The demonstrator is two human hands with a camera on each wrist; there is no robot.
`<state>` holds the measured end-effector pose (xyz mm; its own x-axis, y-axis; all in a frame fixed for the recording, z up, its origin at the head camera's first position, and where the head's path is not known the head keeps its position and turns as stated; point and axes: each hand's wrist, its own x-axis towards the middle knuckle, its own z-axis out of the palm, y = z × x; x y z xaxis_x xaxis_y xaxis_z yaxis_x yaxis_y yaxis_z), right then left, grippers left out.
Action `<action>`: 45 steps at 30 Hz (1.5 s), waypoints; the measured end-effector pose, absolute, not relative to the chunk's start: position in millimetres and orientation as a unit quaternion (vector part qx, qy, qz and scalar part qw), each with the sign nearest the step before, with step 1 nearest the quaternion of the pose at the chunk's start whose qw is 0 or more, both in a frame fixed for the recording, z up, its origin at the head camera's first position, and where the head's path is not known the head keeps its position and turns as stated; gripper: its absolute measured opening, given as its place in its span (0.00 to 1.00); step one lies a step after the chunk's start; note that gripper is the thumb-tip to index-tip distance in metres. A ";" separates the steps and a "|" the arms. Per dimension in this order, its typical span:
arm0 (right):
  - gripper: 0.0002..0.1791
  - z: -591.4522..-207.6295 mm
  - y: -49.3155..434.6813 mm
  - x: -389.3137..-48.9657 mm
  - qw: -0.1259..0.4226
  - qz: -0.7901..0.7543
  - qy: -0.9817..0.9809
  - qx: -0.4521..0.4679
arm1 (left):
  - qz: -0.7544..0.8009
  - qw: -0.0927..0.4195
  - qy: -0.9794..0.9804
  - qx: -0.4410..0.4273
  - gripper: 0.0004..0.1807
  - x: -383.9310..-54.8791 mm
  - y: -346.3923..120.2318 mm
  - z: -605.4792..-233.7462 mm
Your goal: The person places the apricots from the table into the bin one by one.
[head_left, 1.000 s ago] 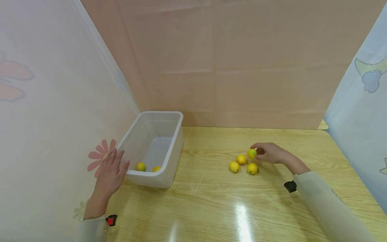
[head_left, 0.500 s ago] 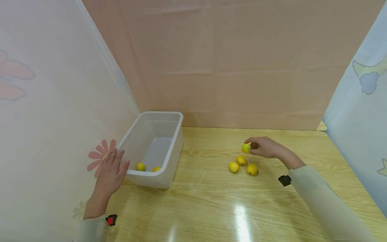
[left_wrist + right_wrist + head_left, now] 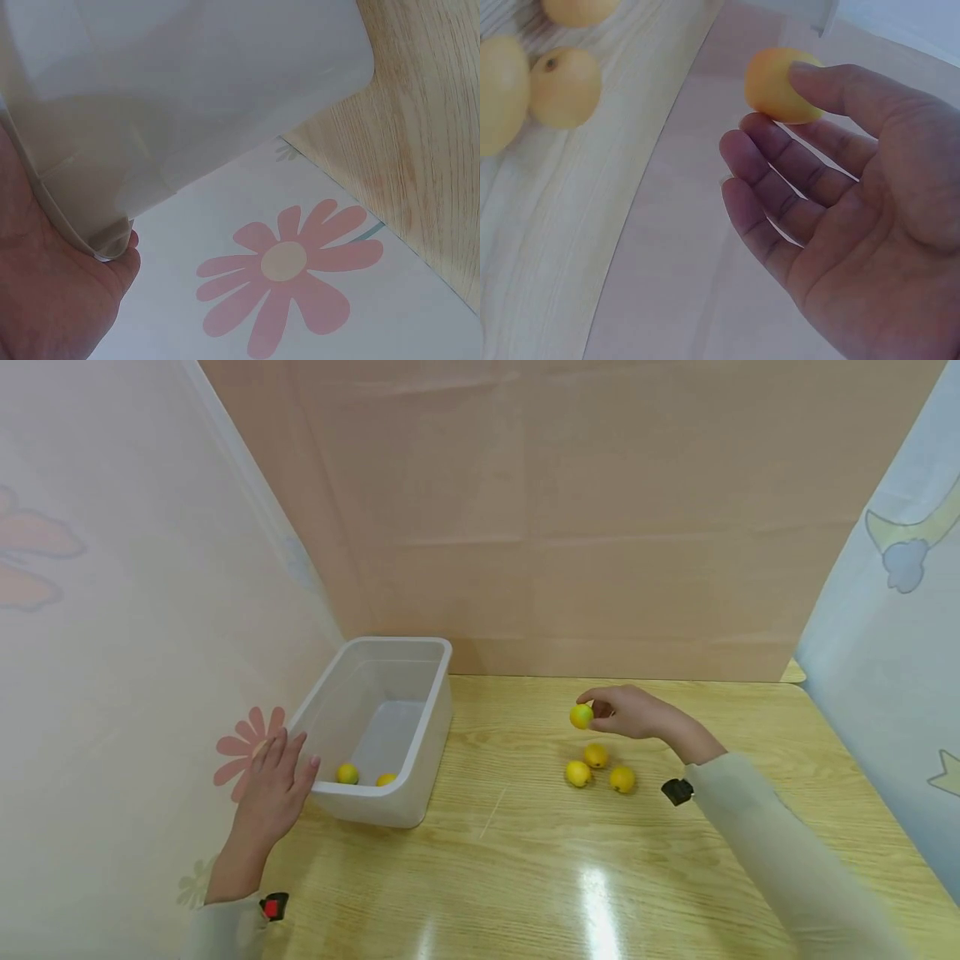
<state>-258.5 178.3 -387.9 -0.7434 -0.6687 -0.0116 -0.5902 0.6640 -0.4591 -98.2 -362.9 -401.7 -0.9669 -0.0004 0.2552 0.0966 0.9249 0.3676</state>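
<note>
My right hand holds a small round yellow fruit, tinged green on one side, above the table. In the right wrist view the thumb and a forefinger pinch this fruit, while the other fingers are loosely bent. Below it, three similar yellow fruits lie close together on the wood. At the left, my left hand rests on the near left corner of a white plastic bin, fingers extended. Two fruits show inside the bin: one yellow-green, the other partly hidden by the near rim.
The wooden table spreads between the bin and the loose fruits. A beige sheet stands along the back. Pale printed sheets flank both sides; the left one runs close beside the bin.
My right hand has lifted the pinched fruit from beside the other three and carried it up and left. The left hand and bin have stayed put.
</note>
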 end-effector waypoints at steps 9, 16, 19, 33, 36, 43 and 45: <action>0.23 -372.5 151.7 -260.5 0.095 -0.238 0.898 -0.357 | -0.194 0.119 -0.973 -0.023 0.34 -97.6 -362.6 -399.9; 0.23 -356.6 128.9 -260.0 0.092 -0.232 0.895 -0.370 | -0.192 0.118 -0.974 -0.022 0.34 -97.0 -361.8 -399.1; 0.24 -352.3 117.8 -260.3 0.096 -0.229 0.895 -0.372 | -0.191 0.119 -0.974 -0.022 0.34 -96.5 -361.9 -399.2; 0.22 -335.3 65.0 -258.8 0.105 -0.233 0.881 -0.399 | -0.193 0.116 -0.974 -0.019 0.35 -94.8 -361.4 -399.6; 0.21 -331.2 54.4 -259.0 0.105 -0.231 0.877 -0.409 | -0.191 0.115 -0.975 -0.018 0.35 -93.8 -361.0 -399.1; 0.22 -320.2 30.2 -259.4 0.108 -0.240 0.869 -0.419 | -0.191 0.117 -0.974 -0.018 0.35 -92.1 -359.8 -398.6; 0.22 -317.9 23.7 -260.1 0.106 -0.245 0.866 -0.422 | -0.192 0.120 -0.974 -0.020 0.34 -92.1 -359.3 -398.6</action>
